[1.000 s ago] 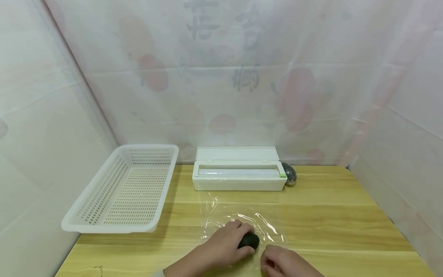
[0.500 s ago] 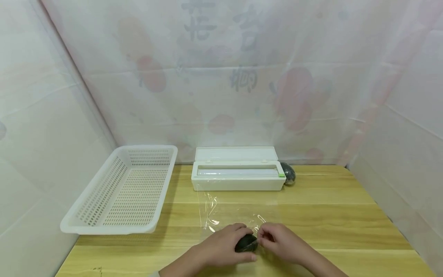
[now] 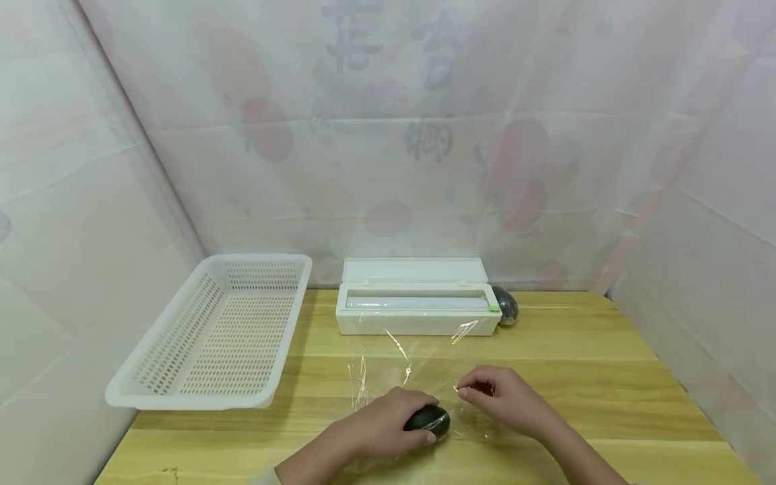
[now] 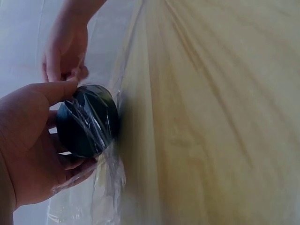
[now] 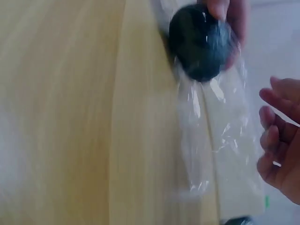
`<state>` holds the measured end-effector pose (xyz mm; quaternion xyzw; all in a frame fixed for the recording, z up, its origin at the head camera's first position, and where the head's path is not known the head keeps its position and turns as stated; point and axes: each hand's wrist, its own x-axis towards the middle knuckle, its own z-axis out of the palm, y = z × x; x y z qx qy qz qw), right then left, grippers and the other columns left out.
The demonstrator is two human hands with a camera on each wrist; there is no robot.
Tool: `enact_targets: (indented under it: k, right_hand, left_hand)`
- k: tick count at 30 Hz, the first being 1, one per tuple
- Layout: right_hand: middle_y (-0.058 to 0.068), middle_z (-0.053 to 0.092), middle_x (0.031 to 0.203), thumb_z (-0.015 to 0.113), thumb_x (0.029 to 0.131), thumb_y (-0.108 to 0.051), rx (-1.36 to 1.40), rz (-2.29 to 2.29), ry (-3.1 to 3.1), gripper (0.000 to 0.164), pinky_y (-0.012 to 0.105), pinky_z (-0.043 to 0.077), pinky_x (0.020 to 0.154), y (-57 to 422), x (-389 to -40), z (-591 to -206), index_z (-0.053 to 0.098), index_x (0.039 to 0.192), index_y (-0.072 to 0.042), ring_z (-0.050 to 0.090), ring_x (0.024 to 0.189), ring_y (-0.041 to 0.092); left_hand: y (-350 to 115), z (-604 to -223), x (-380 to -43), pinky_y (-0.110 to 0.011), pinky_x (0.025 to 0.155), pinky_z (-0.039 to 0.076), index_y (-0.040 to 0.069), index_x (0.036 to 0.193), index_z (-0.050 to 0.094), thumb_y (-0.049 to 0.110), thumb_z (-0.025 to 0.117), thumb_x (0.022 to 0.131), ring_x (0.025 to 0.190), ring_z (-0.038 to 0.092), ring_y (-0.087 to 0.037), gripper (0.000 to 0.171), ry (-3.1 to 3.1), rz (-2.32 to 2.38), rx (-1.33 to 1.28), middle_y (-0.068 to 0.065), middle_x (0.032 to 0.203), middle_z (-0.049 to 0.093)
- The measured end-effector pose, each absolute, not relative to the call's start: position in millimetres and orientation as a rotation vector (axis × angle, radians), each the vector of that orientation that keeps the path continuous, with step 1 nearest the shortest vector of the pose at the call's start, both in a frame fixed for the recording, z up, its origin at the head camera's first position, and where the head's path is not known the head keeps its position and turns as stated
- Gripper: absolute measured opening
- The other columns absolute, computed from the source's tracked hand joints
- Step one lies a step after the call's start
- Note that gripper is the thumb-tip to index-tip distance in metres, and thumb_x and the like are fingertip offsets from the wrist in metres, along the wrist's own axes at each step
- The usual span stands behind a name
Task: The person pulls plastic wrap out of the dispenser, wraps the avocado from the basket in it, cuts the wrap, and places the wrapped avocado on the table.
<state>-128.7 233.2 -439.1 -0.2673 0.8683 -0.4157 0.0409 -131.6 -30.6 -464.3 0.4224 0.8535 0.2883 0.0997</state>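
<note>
Gripping a dark, rounded object (image 3: 421,417) under shiny film (image 5: 192,140) is the left hand (image 3: 384,424); whether the right hand (image 3: 506,399) pinches is unclear.

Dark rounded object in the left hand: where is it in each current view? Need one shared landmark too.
Head: dark rounded object at lower middle, slightly right of centre.
Left wrist: dark rounded object left of centre, about mid-height.
Right wrist: dark rounded object at the top, right of centre.
Shared landmark: the left hand, gripping it in all three views.

Left fingers (image 4: 70,161) partly behind dark ball (image 4: 89,122), lettering (image 3: 354,48) blurred
</note>
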Motion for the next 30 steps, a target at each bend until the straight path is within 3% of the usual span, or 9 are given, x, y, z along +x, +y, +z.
enact_targets:
  k: [2,6,12,16,21,25,30]
  right_hand:
    - [-0.013,0.062,0.087,0.073,0.090,-0.023,-0.994,-1.185,2.795,0.009,0.021,0.049,0.063,224,-123,-440,0.072,0.098,-0.019,0.053,0.076,0.000]
    - [-0.017,0.058,0.098,0.081,0.080,-0.027,-1.344,-0.944,2.958,0.022,0.023,0.050,0.075,206,-114,-448,0.070,0.099,-0.026,0.051,0.091,0.002]
    - [-0.019,0.062,0.106,0.083,0.077,-0.031,-1.343,-0.824,3.008,0.031,0.030,0.050,0.082,195,-108,-455,0.068,0.103,-0.024,0.054,0.098,0.003]
    - [-0.016,0.064,0.106,0.083,0.078,-0.027,-1.287,-0.821,3.013,0.032,0.033,0.052,0.082,194,-107,-454,0.069,0.106,-0.023,0.058,0.099,0.004]
    - [-0.016,0.062,0.100,0.081,0.081,-0.026,-1.261,-0.838,2.971,0.029,0.026,0.051,0.076,194,-109,-454,0.072,0.109,-0.022,0.056,0.092,0.003]
    - [-0.015,0.059,0.098,0.079,0.084,-0.025,-1.238,-0.874,2.927,0.025,0.021,0.049,0.071,193,-109,-452,0.073,0.108,-0.020,0.054,0.084,0.001]
    - [-0.013,0.060,0.101,0.077,0.086,-0.023,-1.162,-0.904,2.886,0.023,0.021,0.052,0.071,190,-110,-448,0.073,0.107,-0.017,0.056,0.084,0.000]
  left_hand:
    - [-32,-464,-133,-0.017,0.075,0.044,0.029,0.130,0.057,0.049,0.060,0.095,0.096,0.050,-0.002,0.041,2.530,0.845,1.216,0.021,0.115,0.060]
    - [-35,-461,-133,-0.019,0.071,0.044,0.035,0.138,0.050,0.059,0.059,0.091,0.099,0.045,-0.006,0.054,2.531,0.832,1.079,0.018,0.120,0.058]
    - [-36,-457,-133,-0.021,0.077,0.047,0.033,0.148,0.038,0.064,0.065,0.083,0.100,0.047,-0.004,0.077,2.513,0.874,0.946,0.004,0.123,0.053]
    - [-36,-455,-133,-0.023,0.083,0.047,0.030,0.144,0.045,0.059,0.069,0.082,0.105,0.048,-0.003,0.073,2.498,0.925,0.990,0.009,0.125,0.055]
    - [-36,-457,-135,-0.025,0.092,0.046,0.030,0.134,0.054,0.053,0.071,0.083,0.115,0.049,-0.004,0.058,2.506,0.958,1.127,0.017,0.126,0.057]
    - [-36,-459,-137,-0.020,0.090,0.045,0.030,0.121,0.061,0.050,0.072,0.083,0.108,0.051,0.001,0.044,2.510,0.962,1.235,0.021,0.116,0.060]
    - [-39,-462,-138,-0.020,0.089,0.046,0.031,0.120,0.062,0.054,0.071,0.083,0.106,0.052,0.003,0.045,2.516,0.976,1.204,0.021,0.116,0.060]
